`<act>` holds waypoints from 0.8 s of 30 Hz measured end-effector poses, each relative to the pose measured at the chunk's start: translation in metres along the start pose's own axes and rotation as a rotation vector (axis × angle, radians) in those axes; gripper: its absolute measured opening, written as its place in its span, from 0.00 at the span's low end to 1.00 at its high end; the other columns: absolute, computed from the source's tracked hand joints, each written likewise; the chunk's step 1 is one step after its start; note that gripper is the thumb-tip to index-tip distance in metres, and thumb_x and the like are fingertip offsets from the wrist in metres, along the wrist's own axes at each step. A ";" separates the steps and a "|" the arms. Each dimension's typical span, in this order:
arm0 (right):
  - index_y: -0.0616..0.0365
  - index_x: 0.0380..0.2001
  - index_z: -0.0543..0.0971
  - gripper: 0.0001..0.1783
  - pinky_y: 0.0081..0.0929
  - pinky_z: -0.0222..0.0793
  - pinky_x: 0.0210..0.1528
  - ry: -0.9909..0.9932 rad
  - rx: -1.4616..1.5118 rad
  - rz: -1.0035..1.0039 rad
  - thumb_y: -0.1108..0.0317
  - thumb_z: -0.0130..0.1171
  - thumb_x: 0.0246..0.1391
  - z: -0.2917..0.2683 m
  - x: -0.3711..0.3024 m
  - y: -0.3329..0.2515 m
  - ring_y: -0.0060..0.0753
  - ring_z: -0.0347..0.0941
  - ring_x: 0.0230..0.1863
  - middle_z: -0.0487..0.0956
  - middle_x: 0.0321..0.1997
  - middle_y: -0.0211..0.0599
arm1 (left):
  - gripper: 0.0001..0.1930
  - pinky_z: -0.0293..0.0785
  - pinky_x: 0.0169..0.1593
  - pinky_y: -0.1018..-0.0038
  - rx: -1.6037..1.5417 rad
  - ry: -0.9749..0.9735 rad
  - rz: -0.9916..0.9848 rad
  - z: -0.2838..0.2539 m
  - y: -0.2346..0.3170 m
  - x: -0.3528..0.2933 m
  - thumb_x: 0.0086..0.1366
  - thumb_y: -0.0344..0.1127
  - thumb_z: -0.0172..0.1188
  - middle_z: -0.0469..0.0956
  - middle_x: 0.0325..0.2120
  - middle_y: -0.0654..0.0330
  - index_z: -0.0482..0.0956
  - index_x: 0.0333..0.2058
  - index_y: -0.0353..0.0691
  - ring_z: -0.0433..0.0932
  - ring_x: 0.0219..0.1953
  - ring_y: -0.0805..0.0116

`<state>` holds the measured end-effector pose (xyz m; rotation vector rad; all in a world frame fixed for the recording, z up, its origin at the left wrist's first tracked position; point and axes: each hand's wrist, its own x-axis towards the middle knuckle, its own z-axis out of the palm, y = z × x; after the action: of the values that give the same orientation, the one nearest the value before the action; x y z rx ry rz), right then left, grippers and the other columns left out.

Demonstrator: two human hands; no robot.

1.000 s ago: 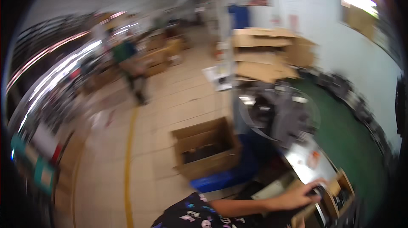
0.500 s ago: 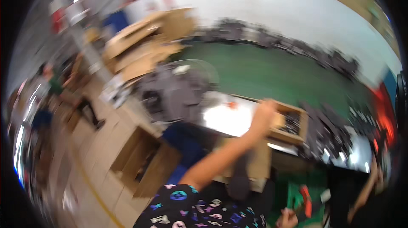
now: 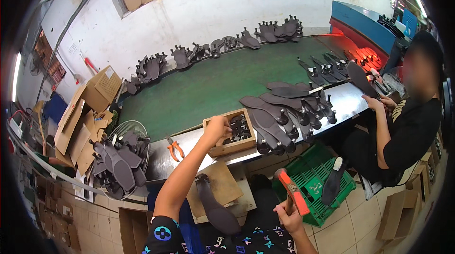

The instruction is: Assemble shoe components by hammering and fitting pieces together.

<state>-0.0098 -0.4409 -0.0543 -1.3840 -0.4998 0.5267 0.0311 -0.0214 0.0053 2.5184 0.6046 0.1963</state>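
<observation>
While I observe from my remote station, the left hand (image 3: pixel 217 130) is found dipped into a wooden box (image 3: pixel 231 149), fingers bent down beside small dark pieces (image 3: pixel 242 128); whether they pinch one, I cannot tell. The right hand (image 3: pixel 290 221) is closed around a hammer (image 3: pixel 293 192), its red head raised in front of a green crate (image 3: pixel 341 195). Between the arms, a dark heeled sole (image 3: pixel 215 206) lies on a tan board (image 3: pixel 226 183), gripped by neither hand, its broad end running past the board's near edge toward the printed shirt (image 3: pixel 163 232). I judge that this sole could slide off if a forearm or the hammer knocks its overhanging end. The box, at the front edge of the metal table (image 3: pixel 156 163), could tip and spill if the left wrist drags on its wall. Loose soles (image 3: pixel 274 117) crowd the box's right side and could shift if it is pushed. Further right, a co-worker (image 3: pixel 410 133) holds another sole (image 3: pixel 361 79). I record as hidden the left fingertips, most of the hammer's handle and the sole's underside; the right forearm is cut off below, and a carton (image 3: pixel 134 228) at lower left is only partly seen.
</observation>
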 end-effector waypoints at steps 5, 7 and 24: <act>0.64 0.46 0.82 0.13 0.15 0.54 0.15 -0.175 0.039 -0.080 0.73 0.61 0.58 0.010 0.030 -0.046 0.12 0.60 0.11 0.69 0.13 0.20 | 0.10 0.79 0.29 0.77 -0.651 0.142 -0.144 -0.036 0.017 -0.050 0.61 0.26 0.64 0.84 0.28 0.54 0.84 0.41 0.31 0.84 0.27 0.70; 0.62 0.48 0.82 0.14 0.15 0.55 0.15 -0.221 -0.030 -0.195 0.73 0.62 0.58 0.015 0.049 -0.060 0.11 0.60 0.12 0.70 0.15 0.20 | 0.12 0.79 0.30 0.78 -0.809 0.123 -0.143 -0.038 0.035 -0.068 0.63 0.28 0.64 0.84 0.30 0.55 0.83 0.43 0.28 0.84 0.27 0.71; 0.65 0.47 0.80 0.15 0.11 0.60 0.16 -0.398 0.129 -0.269 0.71 0.65 0.57 0.116 0.073 -0.141 0.14 0.69 0.20 0.80 0.43 0.41 | 0.09 0.78 0.32 0.75 -1.625 0.341 -0.005 -0.057 0.124 -0.256 0.65 0.25 0.62 0.82 0.34 0.52 0.79 0.42 0.29 0.83 0.31 0.64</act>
<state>-0.0160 -0.3208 0.1015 -1.0687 -0.9437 0.6043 -0.1638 -0.2053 0.1154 0.9037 0.3010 0.7488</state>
